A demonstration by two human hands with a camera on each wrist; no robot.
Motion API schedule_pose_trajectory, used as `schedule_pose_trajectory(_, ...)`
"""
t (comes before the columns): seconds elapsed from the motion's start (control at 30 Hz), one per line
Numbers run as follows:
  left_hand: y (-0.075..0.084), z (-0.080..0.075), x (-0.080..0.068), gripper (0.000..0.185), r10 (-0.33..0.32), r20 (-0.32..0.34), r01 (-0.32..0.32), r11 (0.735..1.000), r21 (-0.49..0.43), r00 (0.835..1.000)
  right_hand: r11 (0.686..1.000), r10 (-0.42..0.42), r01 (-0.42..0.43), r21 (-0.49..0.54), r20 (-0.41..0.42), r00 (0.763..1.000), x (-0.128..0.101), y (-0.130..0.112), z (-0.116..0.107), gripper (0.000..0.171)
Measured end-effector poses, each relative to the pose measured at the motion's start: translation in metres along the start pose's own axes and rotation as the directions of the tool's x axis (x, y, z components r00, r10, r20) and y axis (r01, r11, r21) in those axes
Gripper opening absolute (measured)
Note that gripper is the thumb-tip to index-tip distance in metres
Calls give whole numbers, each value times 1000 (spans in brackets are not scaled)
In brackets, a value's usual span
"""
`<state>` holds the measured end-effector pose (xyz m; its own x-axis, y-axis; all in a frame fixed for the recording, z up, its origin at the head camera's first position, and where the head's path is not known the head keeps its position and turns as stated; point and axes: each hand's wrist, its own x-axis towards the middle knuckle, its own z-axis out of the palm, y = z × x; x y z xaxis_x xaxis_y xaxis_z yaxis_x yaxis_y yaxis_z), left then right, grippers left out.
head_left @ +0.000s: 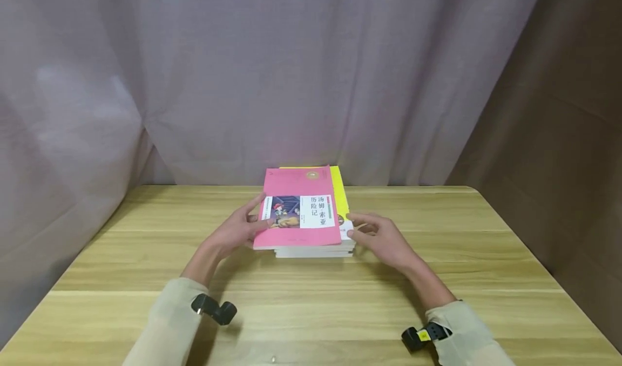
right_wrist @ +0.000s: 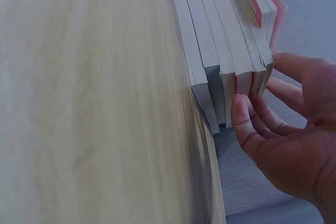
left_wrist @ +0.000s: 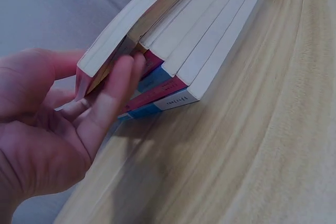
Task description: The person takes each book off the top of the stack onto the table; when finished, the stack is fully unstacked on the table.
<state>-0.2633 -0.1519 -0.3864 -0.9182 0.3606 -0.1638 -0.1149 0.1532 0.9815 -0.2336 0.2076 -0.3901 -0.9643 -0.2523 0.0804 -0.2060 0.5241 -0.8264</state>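
Observation:
A pink paperback book (head_left: 296,182) with a picture panel and Chinese title lies on top of a stack of books. My left hand (head_left: 235,230) grips its left edge, thumb on the cover and fingers underneath. In the left wrist view, a gap shows between this top book (left_wrist: 126,27) and the books below. Directly under it, a yellow-covered book (head_left: 341,196) sticks out on the right. My right hand (head_left: 386,241) is at the stack's right side, its fingertips touching the page edges of the upper books (right_wrist: 244,80). The lower books (left_wrist: 215,40) have blue, red and white spines.
The stack stands on a wood-grain table (head_left: 311,312), near its back edge. A grey curtain (head_left: 311,74) hangs right behind it. Black wrist cameras are strapped over both light sleeves (head_left: 170,317).

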Motion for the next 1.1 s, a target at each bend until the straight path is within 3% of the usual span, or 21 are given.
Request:
schedule_pose_trajectory(0.23, -5, -2, -5, 94, -43, -24, 40, 995, -94, 999, 1000, 1, -1, -11, -9, 1000, 1, 3, 1, 51)
schedule_pose_trajectory(0.53, -17, -17, -18, 94, -71, 84, 88, 971, -224, 994, 1000, -11, 11, -14, -8, 1000, 4, 5, 2, 52)
schedule_pose_trajectory(0.7, -18, -21, -26, 97, -33, 111, 58, 970, -235, 993, 1000, -7, 7, -21, -3, 1000, 5, 4, 1, 54)
schedule_pose_trajectory(1.1, -14, -21, -40, 97, 29, 68, -11, 970, -242, 997, 999, -18, 18, -29, -5, 1000, 6, 8, -2, 54)
